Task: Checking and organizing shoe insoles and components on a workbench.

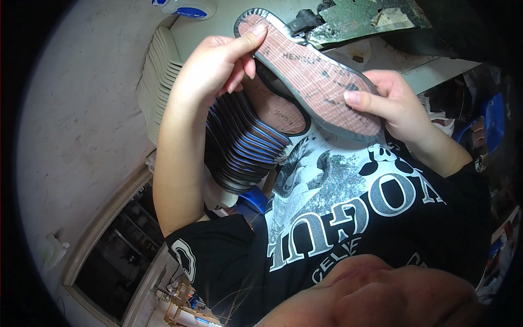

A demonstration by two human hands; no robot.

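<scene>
I hold a shoe sole (310, 71) up in front of me, tilted, with its brownish-pink ribbed face showing and a dark rim around it. My left hand (231, 57) pinches its narrower end, thumb on the face. At the wider end, my right hand (389, 103) grips the edge, thumb on top and fingers hidden behind. Just below the left hand lies a stack of similar soles (245, 147) with dark and blue edges. The top sole (280, 111) of that stack shows a pinkish face and is partly covered by the held one.
Pale soles (160, 76) are stacked along the wall to the left. A white and blue bottle (190, 8) stands on the table (234, 16) at the far edge. Beyond the held sole is a worn green board (370, 22) with a black part (305, 22). Something blue (493, 122) is at right.
</scene>
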